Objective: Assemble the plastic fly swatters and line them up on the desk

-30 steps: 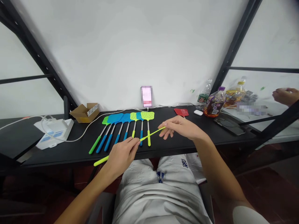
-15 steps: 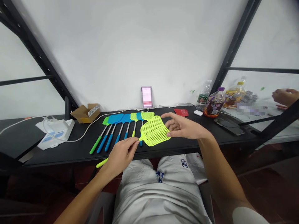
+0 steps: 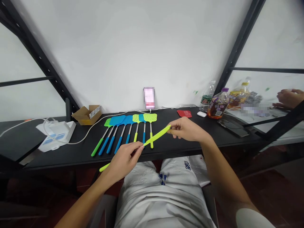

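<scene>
A yellow-green fly swatter (image 3: 157, 136) is held between my two hands above the front edge of the black table, its head turned edge-on to me. My left hand (image 3: 126, 158) is closed round its shaft near the head; the grip end sticks out below that hand. With fingertips pinched, my right hand (image 3: 186, 129) grips the far edge of the head. Behind them a row of fly swatters lies side by side: a green one (image 3: 97, 147) at the left, several blue ones (image 3: 118, 120), and yellow-green ones (image 3: 150, 118), handles toward me.
On the black table (image 3: 166, 152) stand an open cardboard box (image 3: 86, 118), a white power strip (image 3: 57, 136), a phone (image 3: 149, 98) against the wall and two bottles (image 3: 216, 106). A red swatter head (image 3: 184, 113), a white case (image 3: 201, 114) and a dark phone (image 3: 233, 128) lie rightward.
The held swatter's head has turned from facing me to edge-on. My right hand has closed from spread fingers to a pinch on the head's edge; my left hand keeps its hold.
</scene>
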Motion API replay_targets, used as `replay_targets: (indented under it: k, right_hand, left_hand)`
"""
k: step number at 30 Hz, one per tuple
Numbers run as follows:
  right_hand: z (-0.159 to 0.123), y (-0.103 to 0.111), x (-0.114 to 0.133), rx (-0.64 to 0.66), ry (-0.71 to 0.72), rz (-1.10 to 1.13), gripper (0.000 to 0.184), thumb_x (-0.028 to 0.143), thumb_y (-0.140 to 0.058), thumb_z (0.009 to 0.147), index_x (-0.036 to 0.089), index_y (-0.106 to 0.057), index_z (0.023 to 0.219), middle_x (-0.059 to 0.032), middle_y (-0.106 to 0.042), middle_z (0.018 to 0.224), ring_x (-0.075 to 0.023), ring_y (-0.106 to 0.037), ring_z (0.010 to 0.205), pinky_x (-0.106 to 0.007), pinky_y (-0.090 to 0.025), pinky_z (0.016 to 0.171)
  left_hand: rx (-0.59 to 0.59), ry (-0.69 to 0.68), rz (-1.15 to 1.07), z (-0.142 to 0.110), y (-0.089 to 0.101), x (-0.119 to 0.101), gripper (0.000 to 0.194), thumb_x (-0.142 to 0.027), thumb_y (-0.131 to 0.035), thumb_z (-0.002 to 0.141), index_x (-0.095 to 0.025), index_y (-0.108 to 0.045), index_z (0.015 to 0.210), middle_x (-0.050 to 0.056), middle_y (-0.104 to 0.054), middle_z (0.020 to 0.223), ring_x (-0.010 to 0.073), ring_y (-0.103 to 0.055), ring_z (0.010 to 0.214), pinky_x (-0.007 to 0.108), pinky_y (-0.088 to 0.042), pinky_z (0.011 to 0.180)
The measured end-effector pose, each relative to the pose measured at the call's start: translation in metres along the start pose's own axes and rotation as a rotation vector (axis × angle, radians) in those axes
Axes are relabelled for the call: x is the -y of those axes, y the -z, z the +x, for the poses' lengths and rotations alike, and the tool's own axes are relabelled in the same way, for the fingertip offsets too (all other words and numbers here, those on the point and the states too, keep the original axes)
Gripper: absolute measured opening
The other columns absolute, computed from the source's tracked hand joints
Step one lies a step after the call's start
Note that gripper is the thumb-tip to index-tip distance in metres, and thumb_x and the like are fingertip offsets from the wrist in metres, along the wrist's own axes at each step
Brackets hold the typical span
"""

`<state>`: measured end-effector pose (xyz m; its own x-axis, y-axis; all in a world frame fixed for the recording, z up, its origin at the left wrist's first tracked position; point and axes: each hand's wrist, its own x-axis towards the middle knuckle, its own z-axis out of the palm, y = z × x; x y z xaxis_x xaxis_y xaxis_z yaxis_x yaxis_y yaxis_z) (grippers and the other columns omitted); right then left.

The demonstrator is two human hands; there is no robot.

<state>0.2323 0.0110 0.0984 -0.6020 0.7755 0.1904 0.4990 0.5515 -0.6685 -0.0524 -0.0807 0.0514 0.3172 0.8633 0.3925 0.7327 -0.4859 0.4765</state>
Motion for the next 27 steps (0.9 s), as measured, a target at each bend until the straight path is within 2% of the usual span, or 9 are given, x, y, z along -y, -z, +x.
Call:
replay_targets:
  k: [3,7,11,13,18,20,23,25,27]
  right_hand:
    - [0.0001,0.0003,0.0030,-0.009,0.001,0.129,0.029,0.029,-0.051,0.094,0.017,-0.072,0.110,-0.0043,-0.075,0.082,-0.0134,-0.066,0.062,-0.024,-0.050,0.056]
    - [-0.0005,0.0027,0.0053,-0.045,0.075,0.139,0.038,0.036,-0.045,0.100,0.017,-0.072,0.120,-0.0040,-0.072,0.086,-0.0130,-0.064,0.066,-0.026,-0.053,0.063]
    - [-0.0024,0.0038,0.0059,-0.040,0.127,0.167,0.041,0.045,-0.061,0.094,0.018,-0.069,0.123,-0.0057,-0.071,0.097,-0.0175,-0.066,0.084,-0.029,-0.055,0.072]
    - [-0.0033,0.0033,0.0065,-0.024,0.156,0.207,0.048,0.040,-0.069,0.089,0.020,-0.063,0.132,-0.0055,-0.070,0.099,-0.0186,-0.066,0.091,-0.031,-0.056,0.077]
    - [-0.0048,0.0021,0.0090,-0.058,0.230,0.285,0.075,0.026,-0.069,0.088,0.026,-0.037,0.156,-0.0007,-0.067,0.092,-0.0157,-0.065,0.085,-0.031,-0.056,0.076]
    - [-0.0048,0.0025,0.0092,-0.071,0.242,0.281,0.065,0.026,-0.068,0.089,0.024,-0.047,0.150,-0.0017,-0.070,0.093,-0.0158,-0.066,0.084,-0.031,-0.056,0.077]
    - [-0.0044,0.0046,0.0076,-0.075,0.257,0.244,0.031,0.031,-0.069,0.089,0.019,-0.072,0.118,-0.0053,-0.074,0.096,-0.0179,-0.068,0.086,-0.032,-0.056,0.079]
    - [-0.0040,0.0062,0.0059,-0.089,0.251,0.217,0.021,0.033,-0.071,0.088,0.017,-0.076,0.101,-0.0061,-0.076,0.096,-0.0190,-0.069,0.087,-0.033,-0.056,0.081]
    - [-0.0036,0.0075,0.0044,-0.108,0.241,0.211,0.020,0.034,-0.072,0.086,0.018,-0.077,0.097,-0.0058,-0.077,0.095,-0.0192,-0.069,0.087,-0.033,-0.055,0.081]
  left_hand:
    - [0.004,0.007,0.015,0.0001,0.0017,-0.0018,0.028,-0.034,-0.045,0.104,-0.020,-0.068,0.094,0.001,-0.072,0.083,0.0160,-0.063,0.073,0.026,-0.041,0.066]
    - [-0.011,-0.007,0.017,0.0009,0.0020,-0.0028,0.027,-0.033,-0.047,0.103,-0.020,-0.069,0.093,0.001,-0.071,0.082,0.0162,-0.063,0.071,0.026,-0.041,0.065]
    - [-0.026,-0.027,0.004,0.0018,0.0009,-0.0039,0.028,-0.034,-0.048,0.101,-0.020,-0.070,0.091,0.002,-0.071,0.078,0.0164,-0.062,0.068,0.025,-0.040,0.062]
    - [-0.016,-0.015,0.007,0.0022,0.0008,-0.0041,0.029,-0.034,-0.048,0.101,-0.020,-0.070,0.089,0.001,-0.070,0.077,0.0160,-0.061,0.066,0.025,-0.040,0.062]
    - [0.012,0.038,0.002,0.0030,0.0018,-0.0033,0.032,-0.037,-0.047,0.102,-0.019,-0.068,0.086,0.000,-0.066,0.072,0.0141,-0.055,0.063,0.024,-0.036,0.060]
    - [0.012,0.053,-0.014,0.0033,0.0021,-0.0032,0.034,-0.039,-0.047,0.101,-0.019,-0.068,0.084,-0.001,-0.065,0.070,0.0135,-0.052,0.061,0.024,-0.035,0.058]
    - [-0.010,0.066,-0.043,0.0034,0.0021,-0.0038,0.035,-0.040,-0.049,0.100,-0.018,-0.069,0.081,-0.001,-0.063,0.068,0.0129,-0.051,0.060,0.024,-0.033,0.057]
    - [-0.034,0.075,-0.061,0.0032,0.0017,-0.0040,0.036,-0.041,-0.051,0.098,-0.018,-0.070,0.079,-0.001,-0.063,0.067,0.0127,-0.050,0.060,0.024,-0.032,0.056]
    - [-0.052,0.085,-0.073,0.0030,0.0010,-0.0034,0.037,-0.042,-0.051,0.097,-0.018,-0.068,0.076,-0.001,-0.060,0.065,0.0122,-0.047,0.060,0.024,-0.031,0.055]
